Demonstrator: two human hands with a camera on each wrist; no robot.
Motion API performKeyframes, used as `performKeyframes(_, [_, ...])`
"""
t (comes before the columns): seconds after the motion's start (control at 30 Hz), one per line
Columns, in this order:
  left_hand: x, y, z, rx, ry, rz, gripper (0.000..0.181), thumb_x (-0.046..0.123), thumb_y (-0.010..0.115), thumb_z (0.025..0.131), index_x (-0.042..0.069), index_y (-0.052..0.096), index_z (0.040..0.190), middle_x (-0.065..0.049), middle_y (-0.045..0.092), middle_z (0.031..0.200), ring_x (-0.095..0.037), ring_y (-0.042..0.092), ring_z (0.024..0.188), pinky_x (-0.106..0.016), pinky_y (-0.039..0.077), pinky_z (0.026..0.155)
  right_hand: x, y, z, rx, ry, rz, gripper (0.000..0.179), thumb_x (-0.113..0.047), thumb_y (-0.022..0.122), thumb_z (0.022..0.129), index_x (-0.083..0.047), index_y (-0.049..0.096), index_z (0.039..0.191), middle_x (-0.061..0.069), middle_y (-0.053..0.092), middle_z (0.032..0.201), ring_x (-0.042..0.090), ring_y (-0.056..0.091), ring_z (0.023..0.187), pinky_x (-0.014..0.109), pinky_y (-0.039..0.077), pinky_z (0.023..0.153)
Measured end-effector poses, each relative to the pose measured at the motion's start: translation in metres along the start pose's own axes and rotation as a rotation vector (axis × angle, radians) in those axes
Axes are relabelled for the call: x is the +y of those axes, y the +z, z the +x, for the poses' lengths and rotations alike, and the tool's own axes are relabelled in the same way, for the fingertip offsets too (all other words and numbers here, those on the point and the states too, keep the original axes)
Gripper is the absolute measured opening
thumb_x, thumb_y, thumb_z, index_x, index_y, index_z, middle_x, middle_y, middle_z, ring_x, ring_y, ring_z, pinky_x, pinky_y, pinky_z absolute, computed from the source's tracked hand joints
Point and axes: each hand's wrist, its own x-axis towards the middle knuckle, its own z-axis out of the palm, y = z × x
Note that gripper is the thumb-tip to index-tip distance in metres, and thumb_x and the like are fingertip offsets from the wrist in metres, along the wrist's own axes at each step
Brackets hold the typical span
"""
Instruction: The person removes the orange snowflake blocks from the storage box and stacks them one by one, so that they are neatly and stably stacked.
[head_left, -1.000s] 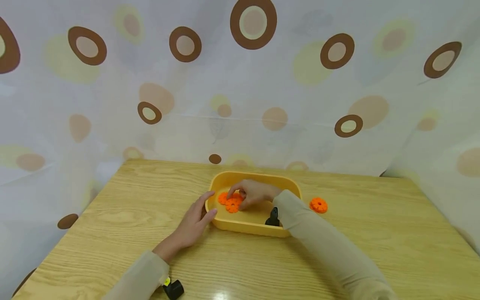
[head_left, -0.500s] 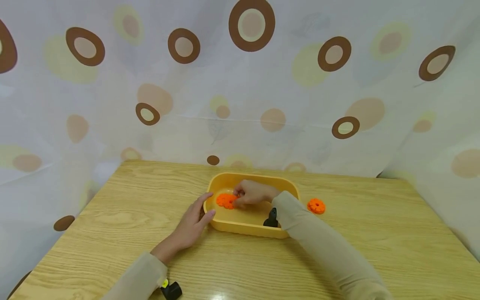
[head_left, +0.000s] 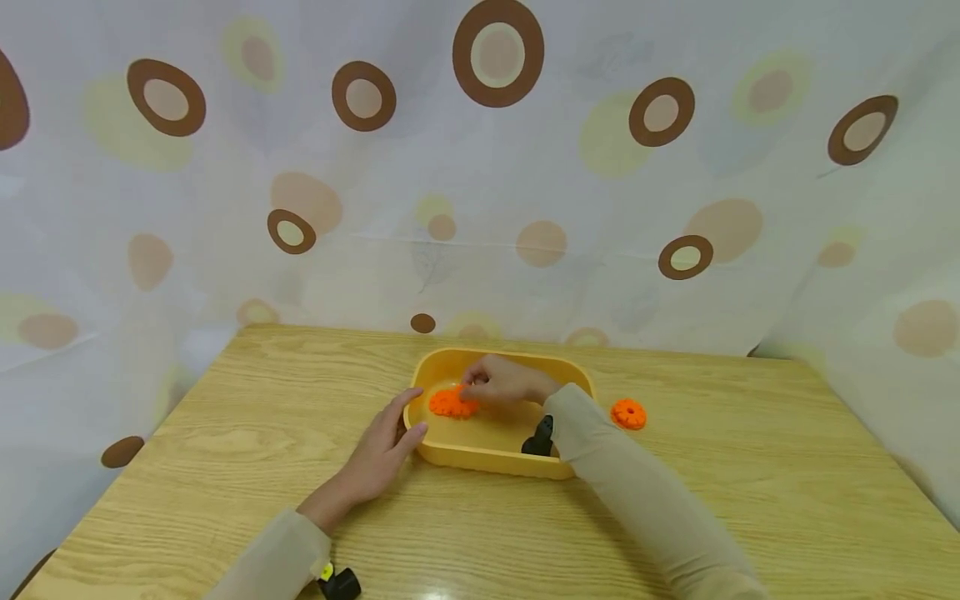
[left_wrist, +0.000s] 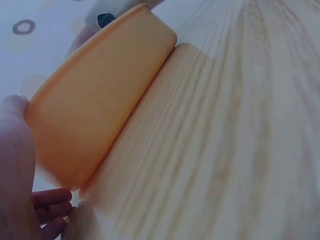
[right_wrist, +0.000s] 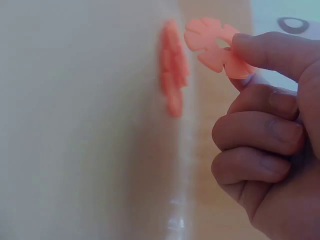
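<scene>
Inside the yellow plastic bin [head_left: 487,458], my right hand [head_left: 504,379] pinches an orange notched disc [right_wrist: 212,42] between thumb and forefinger. Its other fingers are curled in toward the palm. The disc has a round hole in its centre and is tilted up in the right wrist view. A small heap of similar orange discs [head_left: 448,403] lies on the bin's floor just left of that hand. My left hand [head_left: 378,450] grips the bin's left end, thumb toward the front corner and fingers around the far side. In the left wrist view its lower fingers [left_wrist: 52,202] are bent beside the bin's base.
More orange discs, stacked [head_left: 628,414], lie on the wooden table [head_left: 450,533] right of the bin. A black wrist camera [head_left: 538,437] hangs from the right sleeve over the bin, another [head_left: 341,583] by the left sleeve. A patterned sheet [head_left: 480,183] stands behind the table.
My right fingers have gone from spread over the discs to pinching one, now raised slightly off the heap. The left hand keeps its place on the bin; the head view has shifted a little.
</scene>
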Motion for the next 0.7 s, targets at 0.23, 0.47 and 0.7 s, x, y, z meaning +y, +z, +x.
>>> performKeyframes(0.23, [0.001,0.006,0.002,-0.01,0.024,0.008,0.051,0.024,0.048,0.102,0.006,0.032,0.147,-0.023,0.045,0.14,-0.034,0.048,0.121,-0.052,0.039,0.1,0.0,-0.01,-0.01,0.055,0.005,0.038,0.017,-0.018,0.059,0.095,-0.003,0.067,0.093,-0.001,0.047,0.063,0.01,0.035,0.055,0.023,0.034,0.06])
performKeyframes(0.47, [0.001,0.004,0.004,0.015,0.046,0.014,0.05,0.022,0.049,0.101,0.006,0.034,0.146,-0.024,0.044,0.141,-0.035,0.048,0.122,-0.053,0.039,0.101,-0.007,-0.026,-0.018,0.093,-0.011,0.058,0.016,-0.019,0.058,0.097,-0.006,0.067,0.096,0.007,0.052,0.067,0.012,0.033,0.056,0.026,0.033,0.061])
performKeyframes(0.7, [-0.002,0.001,0.0,0.014,0.006,-0.01,0.05,0.022,0.049,0.101,0.006,0.033,0.146,-0.025,0.041,0.142,-0.037,0.045,0.127,-0.053,0.037,0.103,-0.015,-0.039,-0.029,0.131,-0.045,0.014,0.017,-0.018,0.058,0.097,-0.005,0.068,0.094,-0.003,0.042,0.06,0.011,0.03,0.054,0.027,0.032,0.061])
